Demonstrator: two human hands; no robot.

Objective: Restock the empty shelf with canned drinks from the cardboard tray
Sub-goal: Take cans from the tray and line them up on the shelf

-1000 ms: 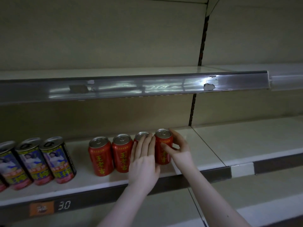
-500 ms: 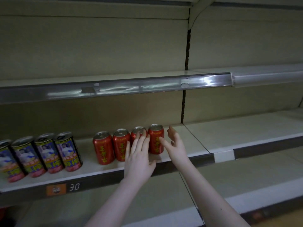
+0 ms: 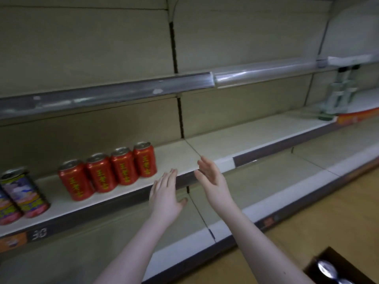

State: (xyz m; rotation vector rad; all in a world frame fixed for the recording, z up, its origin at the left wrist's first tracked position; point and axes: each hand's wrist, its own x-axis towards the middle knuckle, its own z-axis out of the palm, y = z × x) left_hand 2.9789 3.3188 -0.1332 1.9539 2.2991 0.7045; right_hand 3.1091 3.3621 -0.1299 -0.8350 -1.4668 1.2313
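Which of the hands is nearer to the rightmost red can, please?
Left. The left hand hovers open just right of the rightmost red can, at the front edge of the shelf; the right hand is farther right, also open.

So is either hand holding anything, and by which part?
Nothing is held. The left hand and right hand are open and empty, clear of the red cans.
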